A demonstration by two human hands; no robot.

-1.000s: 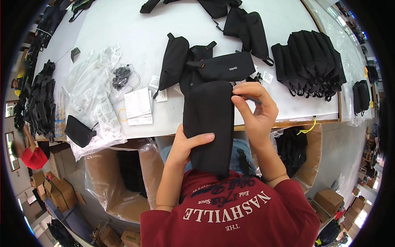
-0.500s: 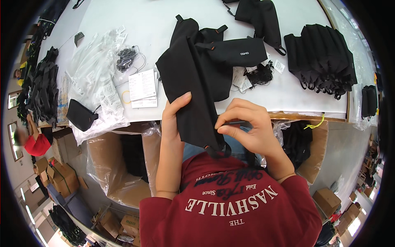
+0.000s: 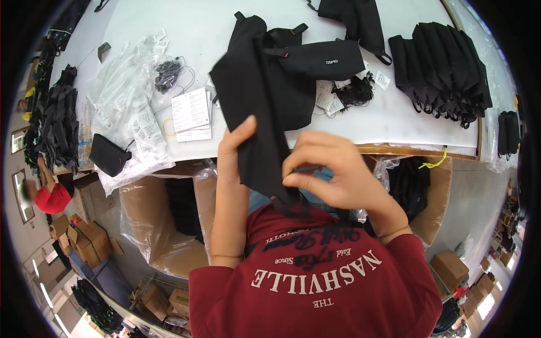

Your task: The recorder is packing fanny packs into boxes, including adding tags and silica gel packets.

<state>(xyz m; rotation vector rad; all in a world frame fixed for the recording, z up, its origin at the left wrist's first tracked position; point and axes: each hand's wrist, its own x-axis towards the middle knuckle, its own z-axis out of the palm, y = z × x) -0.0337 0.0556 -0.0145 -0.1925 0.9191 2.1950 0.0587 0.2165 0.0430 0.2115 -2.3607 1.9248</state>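
**Long black fabric pouch (image 3: 248,107) held tilted across the front edge of the white-covered table (image 3: 189,22)**

Left hand (image 3: 236,149): grips the pouch by its left side, thumb pressed flat on the face, other fingers hidden behind it. Right hand (image 3: 324,169): at the pouch's right edge near the lower end, thumb and index pinching a thin dark strip (image 3: 307,169); can't tell if that strip is attached. Pouch's lower end is blurred, over the lap; upper end overlaps in view a black fabric pouch with orange trim (image 3: 327,59) lying on the table

Around it: white paper tags with black cords (image 3: 355,93) just right of the held pouch, fanned row of black fabric pouches (image 3: 442,73) further right. On the left, white printed sheets (image 3: 190,112), then a heap of clear plastic bags (image 3: 127,107), small black pouch (image 3: 110,155) on its near side. Below the table edge, plastic-lined brown cardboard box (image 3: 141,211) left of the lap
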